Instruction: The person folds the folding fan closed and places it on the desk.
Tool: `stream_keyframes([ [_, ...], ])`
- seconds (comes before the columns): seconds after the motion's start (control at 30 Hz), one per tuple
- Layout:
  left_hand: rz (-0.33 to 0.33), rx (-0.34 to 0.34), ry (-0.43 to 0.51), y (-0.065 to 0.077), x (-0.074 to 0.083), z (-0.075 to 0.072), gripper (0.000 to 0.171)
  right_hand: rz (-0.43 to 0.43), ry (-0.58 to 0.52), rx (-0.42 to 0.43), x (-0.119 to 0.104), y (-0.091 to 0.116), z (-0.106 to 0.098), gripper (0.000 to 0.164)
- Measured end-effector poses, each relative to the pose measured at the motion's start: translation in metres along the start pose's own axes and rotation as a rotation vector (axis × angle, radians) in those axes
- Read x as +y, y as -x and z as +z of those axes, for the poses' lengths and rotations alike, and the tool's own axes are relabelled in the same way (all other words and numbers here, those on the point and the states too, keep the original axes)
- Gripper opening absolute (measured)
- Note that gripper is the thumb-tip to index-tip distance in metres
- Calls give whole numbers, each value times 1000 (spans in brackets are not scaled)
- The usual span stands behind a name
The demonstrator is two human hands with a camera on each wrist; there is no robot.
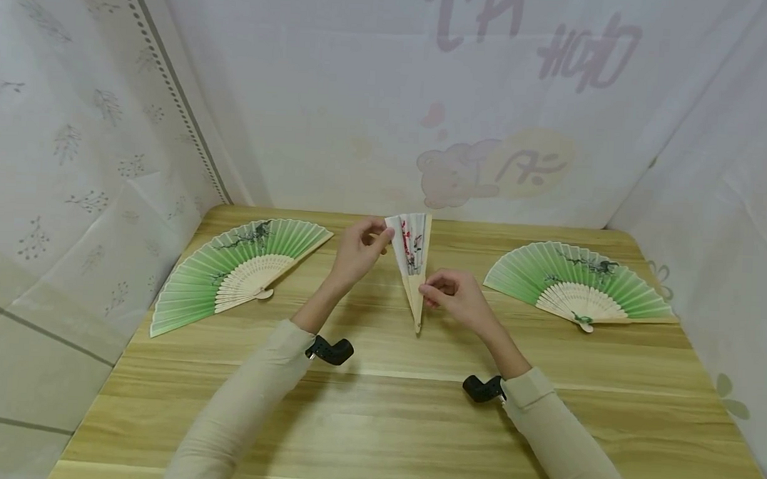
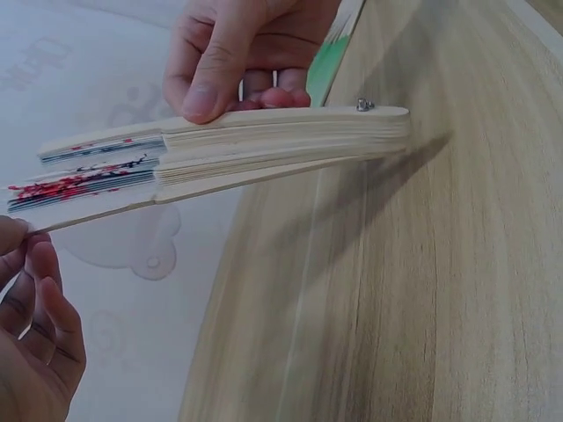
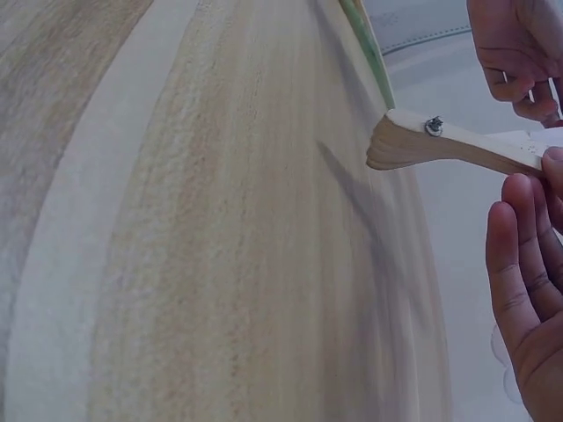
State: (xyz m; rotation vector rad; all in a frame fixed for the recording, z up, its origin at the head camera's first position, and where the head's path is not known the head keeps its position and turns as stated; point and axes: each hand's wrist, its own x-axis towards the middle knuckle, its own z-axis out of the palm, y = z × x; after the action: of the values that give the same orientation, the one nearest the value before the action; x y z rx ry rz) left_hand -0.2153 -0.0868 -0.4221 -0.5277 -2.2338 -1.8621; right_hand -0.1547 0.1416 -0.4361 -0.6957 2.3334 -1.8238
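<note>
Between the two hands is a partly spread folding fan [image 1: 411, 251] with white, red-flowered leaf and pale wooden ribs. My left hand [image 1: 360, 249] pinches the leaf's upper left edge between thumb and fingers. Lower down, my right hand [image 1: 456, 297] pinches the outer rib on the right side. In the left wrist view the fan [image 2: 281, 145] is held above the table, its shadow falling on the wood. A small metal pin [image 3: 434, 126] shows at the rib end in the right wrist view, where the right fingers [image 3: 519, 264] grip the ribs.
A spread green fan [image 1: 247, 266] lies at the left of the wooden table [image 1: 375, 425]. Another green fan [image 1: 584, 284], with a green cord at its pivot, lies spread at the right. Patterned cloth [image 1: 364, 103] hangs behind and at both sides.
</note>
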Motion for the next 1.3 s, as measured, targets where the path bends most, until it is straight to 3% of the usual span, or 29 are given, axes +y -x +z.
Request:
stream_keyframes([
  [0.23,12,-1,14,0,2,0,17,84,-31,15,-1,1,-1,12],
  [0.5,42,-16,24,6,18,-1,13,33,-3,-35,-1,3,-1,13],
  [0.67,40,16,22,4,5,1,12,6,8,-37,-3,4,0,11],
  [0.97,-49,10,-6,4,-8,6,12,-12,2,-74,1,3,4,10],
  [1.17,-109,-66,13,7,-8,1,21,22,-22,-68,3,3,5,10],
  [1.3,-116,-108,-12,7,-7,1,20,39,-22,-67,2,2,5,11],
])
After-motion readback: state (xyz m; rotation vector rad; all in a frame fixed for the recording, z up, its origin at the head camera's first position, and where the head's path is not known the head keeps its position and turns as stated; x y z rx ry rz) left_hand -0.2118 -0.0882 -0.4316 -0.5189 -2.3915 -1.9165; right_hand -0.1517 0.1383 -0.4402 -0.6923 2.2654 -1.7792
